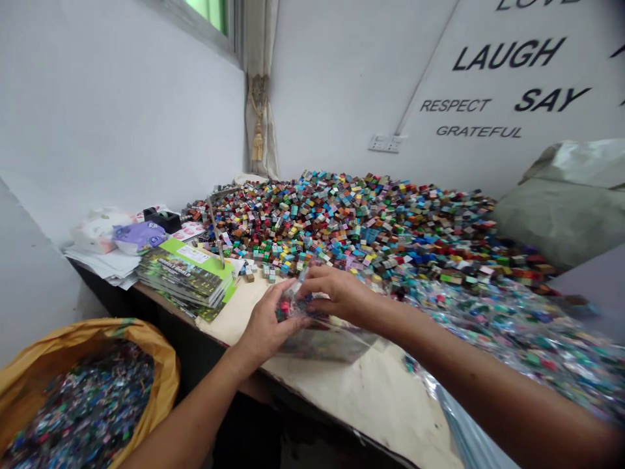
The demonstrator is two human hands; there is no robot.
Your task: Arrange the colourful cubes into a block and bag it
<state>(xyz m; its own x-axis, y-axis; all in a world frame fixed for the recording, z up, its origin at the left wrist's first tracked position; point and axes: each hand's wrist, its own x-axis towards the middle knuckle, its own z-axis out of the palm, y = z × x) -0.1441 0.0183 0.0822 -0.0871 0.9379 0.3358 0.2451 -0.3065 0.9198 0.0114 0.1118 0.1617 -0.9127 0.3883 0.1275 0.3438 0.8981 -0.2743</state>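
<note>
My left hand (266,324) and my right hand (334,291) meet at the near edge of the table (371,397). Both pinch the mouth of a small clear plastic bag (327,339) that lies on the tabletop, with a few small coloured blocks (286,306) showing between the fingers. Just beyond the hands spreads a huge heap of small coloured cube blocks (371,221), covering most of the table up to the wall.
A stack of green printed booklets (188,277) lies left of the hands, with papers and a purple item (139,234) behind it. An orange sack (88,391) full of filled packets stands on the floor at the left. Filled clear packets (512,332) pile up at the right.
</note>
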